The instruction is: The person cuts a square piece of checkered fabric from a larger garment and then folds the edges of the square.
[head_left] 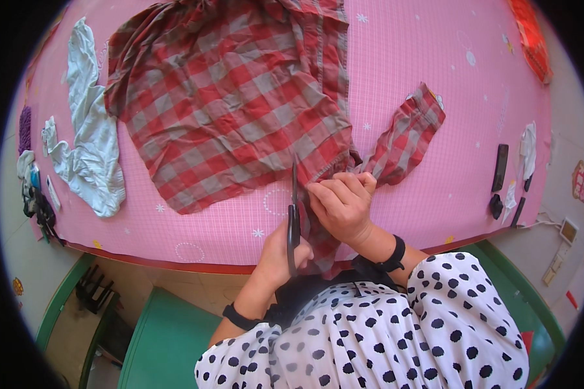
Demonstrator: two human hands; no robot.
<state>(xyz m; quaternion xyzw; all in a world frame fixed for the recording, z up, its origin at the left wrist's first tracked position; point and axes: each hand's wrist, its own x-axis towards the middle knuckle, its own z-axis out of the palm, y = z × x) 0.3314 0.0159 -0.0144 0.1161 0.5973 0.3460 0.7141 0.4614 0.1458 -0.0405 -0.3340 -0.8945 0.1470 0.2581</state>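
Note:
A red-and-grey plaid shirt (233, 97) lies spread over the table, with one sleeve (409, 133) stretched to the right. Part of its cloth hangs toward me over the front edge. My left hand (280, 254) is closed on the black handles of a pair of scissors (294, 227). The blades point away from me, up against the shirt's lower part; seen edge-on, they do not show how far apart they are. Just right of the scissors, my right hand (344, 202) is closed on a bunched fold of the shirt, its fingertips partly hidden.
A pink patterned cloth (402, 220) covers the table. Crumpled pale fabric (91, 149) lies at left, near a cluster of small dark items (37, 207). Toward the right edge sit a black phone-like slab (500, 167) and a white cloth (528, 146). An orange-red packet (531, 39) is far right.

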